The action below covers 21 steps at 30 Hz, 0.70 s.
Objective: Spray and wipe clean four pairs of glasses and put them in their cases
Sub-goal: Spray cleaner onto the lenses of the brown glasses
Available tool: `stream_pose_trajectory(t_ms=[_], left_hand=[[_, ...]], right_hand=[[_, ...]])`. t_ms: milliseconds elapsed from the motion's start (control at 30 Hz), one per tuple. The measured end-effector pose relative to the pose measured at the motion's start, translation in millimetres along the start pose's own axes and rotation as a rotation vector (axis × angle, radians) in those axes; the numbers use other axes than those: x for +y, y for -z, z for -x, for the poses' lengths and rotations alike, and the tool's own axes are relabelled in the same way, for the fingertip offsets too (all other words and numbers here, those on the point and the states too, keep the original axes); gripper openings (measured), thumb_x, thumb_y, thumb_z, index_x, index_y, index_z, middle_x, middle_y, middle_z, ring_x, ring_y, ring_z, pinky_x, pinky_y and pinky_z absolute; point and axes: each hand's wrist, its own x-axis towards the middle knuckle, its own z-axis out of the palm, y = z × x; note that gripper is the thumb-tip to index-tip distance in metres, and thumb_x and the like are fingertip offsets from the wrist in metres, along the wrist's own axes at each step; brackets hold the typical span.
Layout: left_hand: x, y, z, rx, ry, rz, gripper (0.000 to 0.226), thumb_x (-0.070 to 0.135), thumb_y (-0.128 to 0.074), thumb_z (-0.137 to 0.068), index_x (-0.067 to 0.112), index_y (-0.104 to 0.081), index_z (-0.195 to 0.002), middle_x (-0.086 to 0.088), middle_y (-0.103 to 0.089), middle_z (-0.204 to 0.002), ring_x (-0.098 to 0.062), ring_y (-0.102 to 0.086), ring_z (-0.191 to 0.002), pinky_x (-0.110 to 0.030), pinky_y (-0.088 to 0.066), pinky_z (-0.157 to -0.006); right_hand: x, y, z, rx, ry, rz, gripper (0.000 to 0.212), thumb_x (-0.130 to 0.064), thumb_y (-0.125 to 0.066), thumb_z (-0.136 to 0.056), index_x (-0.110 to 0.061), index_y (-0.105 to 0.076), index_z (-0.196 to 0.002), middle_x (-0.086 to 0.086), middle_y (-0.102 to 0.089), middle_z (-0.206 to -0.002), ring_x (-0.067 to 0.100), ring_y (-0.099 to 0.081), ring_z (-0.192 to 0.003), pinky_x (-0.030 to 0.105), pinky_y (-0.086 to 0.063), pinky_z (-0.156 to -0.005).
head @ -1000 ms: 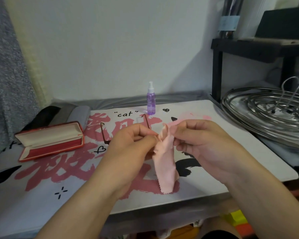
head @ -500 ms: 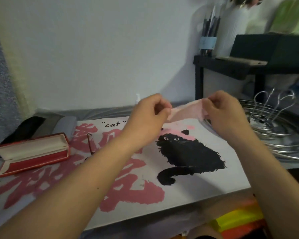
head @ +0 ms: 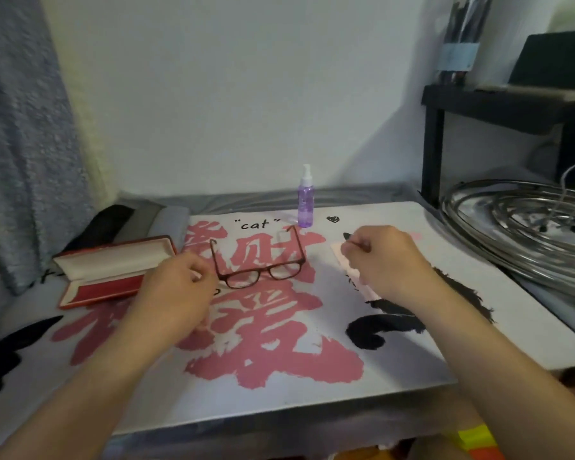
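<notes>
A pair of brown-framed glasses lies on the cat-print mat with its temples unfolded toward the wall. My left hand hovers just left of the frame, fingers loosely curled, holding nothing. A pink cloth lies flat on the mat to the right of the glasses. My right hand rests over it and pinches its far edge. A red glasses case stands open at the left, nothing inside. The purple spray bottle stands upright behind the glasses.
Grey and black cases lie at the back left beside a curtain. Stacked metal trays sit at the right under a black shelf. The mat's front edge runs close to my body.
Both hands held the cloth stretched in the air; now it lies on the mat under my right hand. My left hand let go and moved down beside the glasses.
</notes>
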Motion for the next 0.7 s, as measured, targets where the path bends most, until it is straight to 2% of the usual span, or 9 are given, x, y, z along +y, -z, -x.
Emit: stream_pose_trajectory(t_ms=[67, 167, 233, 300, 367, 433, 533, 633, 700], left_hand=[[-6.9, -0.3, -10.0, -0.161, 0.131, 0.102, 0.019, 0.017, -0.05, -0.1, 0.013, -0.067, -0.092, -0.011, -0.072, -0.066, -0.028, -0.068, -0.052, -0.039, -0.056, -0.058], [-9.0, -4.5, -23.1, -0.208, 0.285, 0.395, 0.02, 0.008, -0.046, -0.099, -0.003, -0.062, -0.097, -0.02, -0.063, -0.068, -0.03, -0.061, -0.052, -0.039, -0.049, -0.059], [-6.9, -5.3, -25.2, -0.188, 0.337, 0.542, 0.016, 0.004, -0.044, -0.099, -0.003, -0.059, -0.1, -0.019, -0.058, -0.071, -0.026, -0.057, -0.046, -0.034, -0.048, -0.052], [-7.6, -6.1, -23.5, -0.133, 0.347, 0.595, 0.021, 0.0, -0.039, -0.098, 0.003, -0.058, -0.105, -0.017, -0.056, -0.075, -0.024, -0.055, -0.044, -0.03, -0.047, -0.047], [-12.6, -7.4, -18.9, -0.074, 0.317, 0.603, 0.028, -0.003, -0.034, -0.097, 0.008, -0.058, -0.107, -0.017, -0.057, -0.08, -0.023, -0.056, -0.045, -0.03, -0.048, -0.044], [-17.4, -7.9, -14.1, -0.024, 0.267, 0.603, 0.024, -0.002, -0.036, -0.098, 0.008, -0.056, -0.107, -0.017, -0.059, -0.08, -0.023, -0.057, -0.045, -0.032, -0.049, -0.043], [-22.6, -4.0, -10.6, -0.026, 0.252, 0.612, 0.02, -0.001, -0.039, -0.099, 0.007, -0.057, -0.105, -0.017, -0.059, -0.081, -0.023, -0.06, -0.048, -0.034, -0.051, -0.047], [-28.4, 3.0, -13.1, -0.106, 0.266, 0.721, 0.017, -0.002, -0.045, -0.098, 0.004, -0.06, -0.105, -0.018, -0.057, -0.084, -0.023, -0.06, -0.054, -0.032, -0.048, -0.046], [-28.9, 5.4, -18.1, -0.166, 0.244, 0.822, 0.009, 0.008, -0.055, -0.099, 0.006, -0.063, -0.103, -0.016, -0.057, -0.085, -0.019, -0.057, -0.056, -0.029, -0.042, -0.047]], right_hand=[[-19.3, -16.3, -9.1, -0.037, 0.026, 0.04, 0.027, -0.023, -0.054, -0.096, -0.01, -0.065, -0.076, 0.008, -0.067, -0.072, 0.028, -0.062, -0.068, 0.034, -0.049, -0.06], [-47.6, -36.4, -13.8, -0.008, 0.126, 0.087, 0.028, -0.021, -0.052, -0.096, -0.013, -0.062, -0.071, 0.003, -0.063, -0.069, 0.021, -0.059, -0.066, 0.029, -0.039, -0.052], [-70.6, -53.5, -13.1, -0.006, 0.263, 0.082, 0.028, -0.026, -0.054, -0.096, -0.016, -0.068, -0.074, 0.001, -0.063, -0.076, 0.021, -0.061, -0.078, 0.032, -0.047, -0.067], [-92.3, -77.6, -15.0, -0.041, 0.37, 0.194, 0.034, -0.039, -0.053, -0.096, -0.014, -0.071, -0.081, 0.003, -0.058, -0.091, 0.027, -0.051, -0.097, 0.039, -0.045, -0.088], [-110.3, -103.5, -19.3, -0.13, 0.365, 0.349, 0.039, -0.048, -0.052, -0.096, -0.014, -0.066, -0.083, 0.008, -0.052, -0.1, 0.031, -0.043, -0.109, 0.043, -0.042, -0.096], [-120.5, -121.1, -24.2, -0.173, 0.33, 0.392, 0.034, -0.045, -0.056, -0.095, -0.014, -0.059, -0.082, 0.011, -0.055, -0.107, 0.033, -0.043, -0.116, 0.042, -0.042, -0.098], [-121.6, -119.7, -26.7, -0.124, 0.304, 0.289, 0.035, -0.027, -0.059, -0.091, -0.012, -0.045, -0.062, 0.003, -0.048, -0.082, 0.032, -0.048, -0.103, 0.038, -0.042, -0.083], [-120.4, -89.9, -30.6, -0.024, 0.258, 0.061, 0.032, -0.023, -0.059, -0.09, -0.008, -0.056, -0.062, 0.005, -0.054, -0.066, 0.029, -0.056, -0.077, 0.031, -0.041, -0.059], [-120.2, -60.6, -33.8, 0.051, 0.253, -0.225, 0.03, -0.023, -0.06, -0.094, -0.009, -0.06, -0.068, 0.002, -0.06, -0.06, 0.015, -0.064, -0.059, 0.026, -0.048, -0.051]])
